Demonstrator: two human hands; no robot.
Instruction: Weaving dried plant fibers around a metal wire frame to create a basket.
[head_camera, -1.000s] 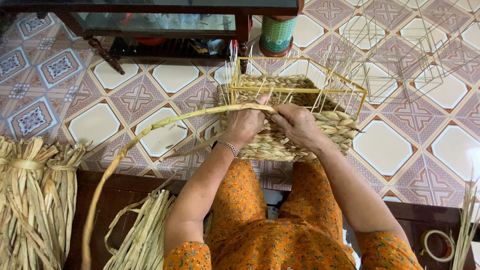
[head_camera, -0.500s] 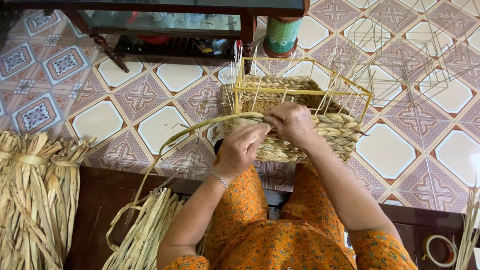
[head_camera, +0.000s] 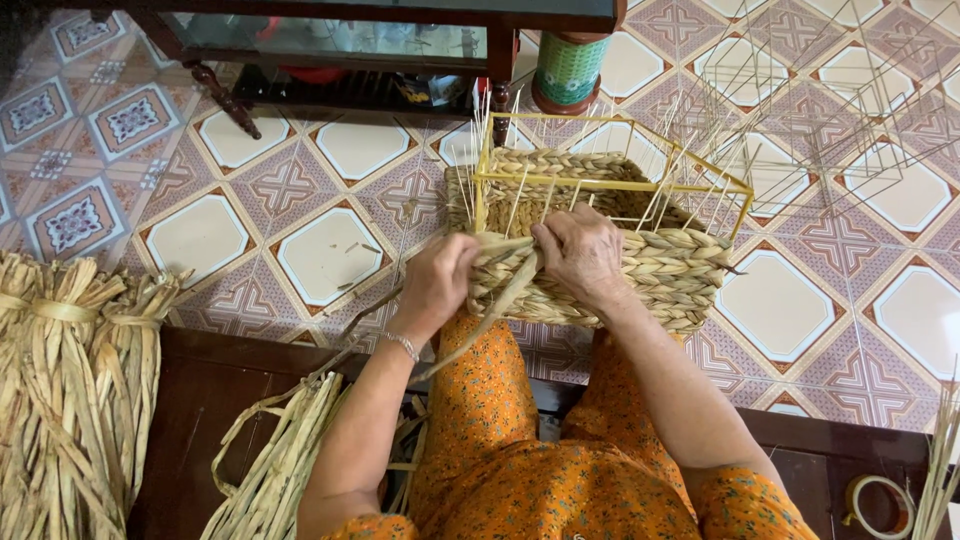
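Observation:
A half-woven straw basket (head_camera: 655, 275) on a yellow wire frame (head_camera: 610, 125) rests against my knees, above the tiled floor. My left hand (head_camera: 437, 285) grips a flat pale straw strand (head_camera: 500, 300) at the basket's left corner. My right hand (head_camera: 580, 255) presses on the woven front wall, fingers over the same strand near the rim. Thin upright stakes stick up from the weave inside the frame. A silver bracelet sits on my left wrist.
Bundles of dried straw (head_camera: 70, 390) lie at the left, with more loose strands (head_camera: 280, 460) by my left knee. Bare wire frames (head_camera: 830, 110) stand at the upper right. A dark glass-topped table (head_camera: 340, 45), a green spool (head_camera: 570, 70) and a tape roll (head_camera: 880, 505) are around.
The long strand that arched out to the left has been pulled in tight against the basket. My left hand has moved back toward the basket's left corner.

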